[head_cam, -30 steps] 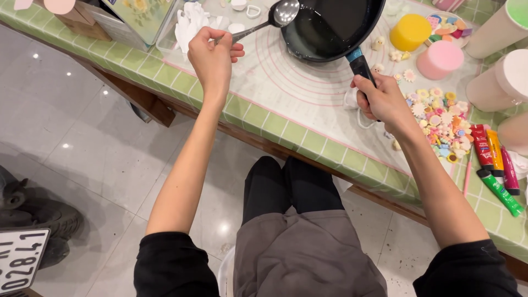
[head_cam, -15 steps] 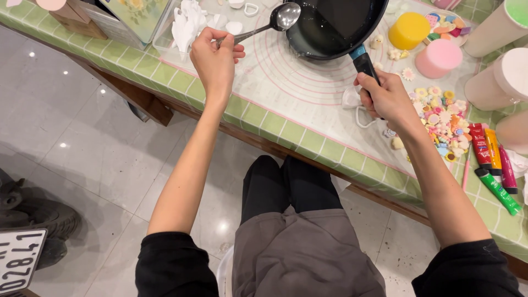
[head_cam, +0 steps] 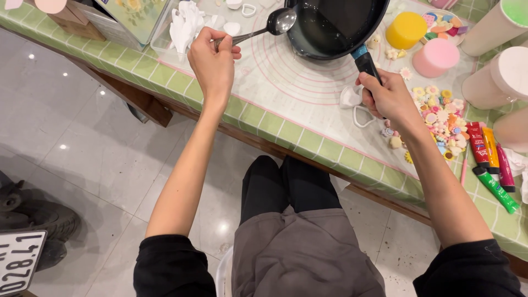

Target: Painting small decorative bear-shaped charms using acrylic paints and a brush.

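My left hand [head_cam: 213, 60] pinches metal spoon [head_cam: 264, 28] by thin handle, bowl at pan rim. My right hand [head_cam: 389, 98] wraps black pan [head_cam: 335, 25] handle, far centre on mat [head_cam: 297, 82]. Pan looks heavy, stiff; spoon light, slippery. Small decorations [head_cam: 440, 118] right.

The person wears a black top with the sleeves [head_cam: 170, 264] pushed up above the elbows, so both forearms are bare. A loose grey garment [head_cam: 302, 247] with soft folds covers the lap, and black trousers [head_cam: 291, 187] cover the legs. The left hand [head_cam: 212, 60] and right hand [head_cam: 391, 99] show no rings, watch or gloves.
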